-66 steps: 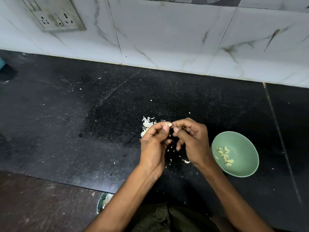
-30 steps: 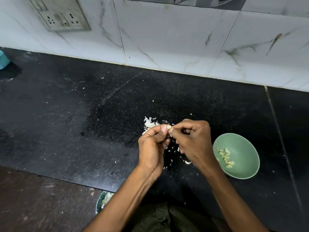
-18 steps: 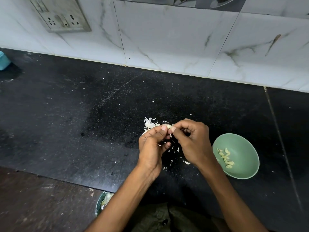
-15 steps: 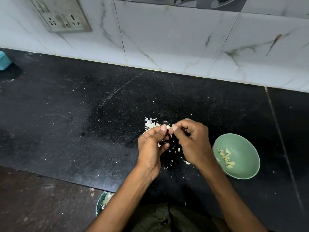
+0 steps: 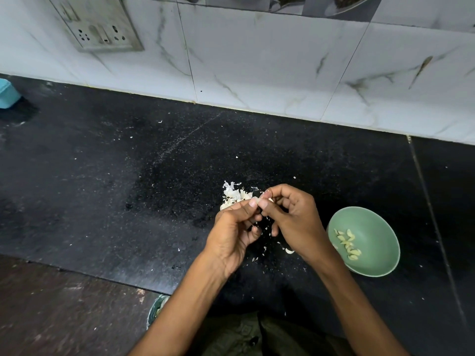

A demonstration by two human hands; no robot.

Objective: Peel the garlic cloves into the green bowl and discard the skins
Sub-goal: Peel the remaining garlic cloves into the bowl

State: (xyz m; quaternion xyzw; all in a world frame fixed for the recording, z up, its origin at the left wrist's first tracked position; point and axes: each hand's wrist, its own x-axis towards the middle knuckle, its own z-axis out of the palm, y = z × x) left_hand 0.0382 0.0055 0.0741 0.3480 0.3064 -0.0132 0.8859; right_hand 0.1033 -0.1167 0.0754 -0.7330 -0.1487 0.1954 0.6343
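Over the black counter (image 5: 128, 191), my left hand (image 5: 232, 233) and my right hand (image 5: 295, 222) meet fingertip to fingertip. Between them they pinch a small pale garlic clove (image 5: 270, 200), mostly hidden by the fingers. Just behind my left hand lies a heap of white garlic skins (image 5: 232, 195). Small skin flakes (image 5: 264, 249) lie scattered on the counter under my hands. The green bowl (image 5: 375, 227) stands to the right of my right wrist and holds several peeled cloves (image 5: 348, 244).
A white marble-tiled wall (image 5: 257, 60) with a switch plate (image 5: 100, 29) runs along the back. A light blue container (image 5: 7, 93) sits at the far left edge. Below the counter's front edge, a bin with skins (image 5: 156, 308) peeks out beside my left forearm.
Both hands have stayed in the same place, fingertips working at the clove. More small skin flakes lie under the hands than at first.
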